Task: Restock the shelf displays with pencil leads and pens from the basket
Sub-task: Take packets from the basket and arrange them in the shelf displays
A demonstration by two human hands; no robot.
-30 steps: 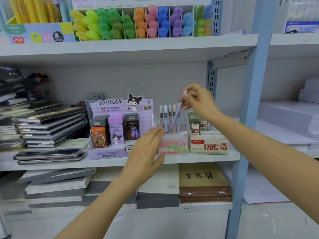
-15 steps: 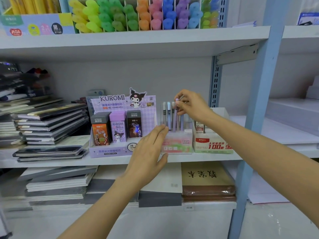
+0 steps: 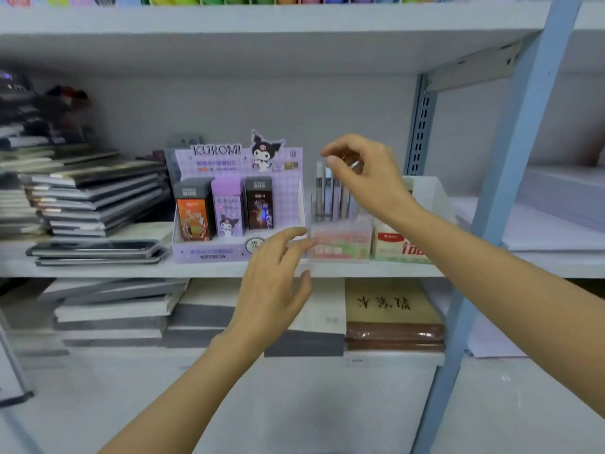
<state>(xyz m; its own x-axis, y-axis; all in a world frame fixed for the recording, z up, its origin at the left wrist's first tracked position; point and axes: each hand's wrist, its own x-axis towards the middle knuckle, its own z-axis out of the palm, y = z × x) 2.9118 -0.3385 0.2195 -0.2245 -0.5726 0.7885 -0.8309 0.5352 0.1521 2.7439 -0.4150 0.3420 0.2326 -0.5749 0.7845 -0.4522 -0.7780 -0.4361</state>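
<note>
A clear pen holder [image 3: 340, 244] with a pink and green front stands on the middle shelf [image 3: 131, 268], with several pens [image 3: 327, 191] upright in it. My right hand [image 3: 366, 178] hovers just over the pen tops, fingers loosely curled and slightly apart, with nothing clearly in them. My left hand [image 3: 275, 283] is open, its fingertips at the holder's lower left front corner. To the left stands a purple Kuromi display [image 3: 209, 253] with three pencil lead boxes [image 3: 227, 211]. The basket is not in view.
A white and red lead box [image 3: 396, 247] stands right of the holder, partly behind my right arm. Stacked notebooks [image 3: 98, 198] fill the shelf's left side. A blue upright post [image 3: 501, 191] rises at the right. More books [image 3: 389, 306] lie on the shelf below.
My right hand lowered a purple pen into the holder, stood it upright, and has lifted off it. My left hand stayed at the holder's front. The view moved closer.
</note>
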